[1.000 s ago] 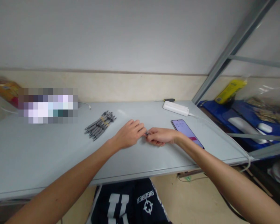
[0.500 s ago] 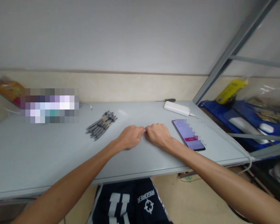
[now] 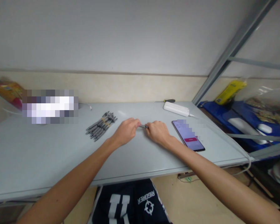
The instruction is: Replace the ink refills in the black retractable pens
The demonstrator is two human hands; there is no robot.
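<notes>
L hand & R hand each pinch one end of a slim grey plastic pen, fingers clenched on it, over the middle of the pale grey tabletop. Bundle of grey pens lies near, to the L; dark smartphone just beside R wrist

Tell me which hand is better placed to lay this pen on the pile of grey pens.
Left, probably. Both hands pinch the pen, but the left hand is nearer the pile of grey pens; the right hand lies beyond it, by the phone.
</notes>
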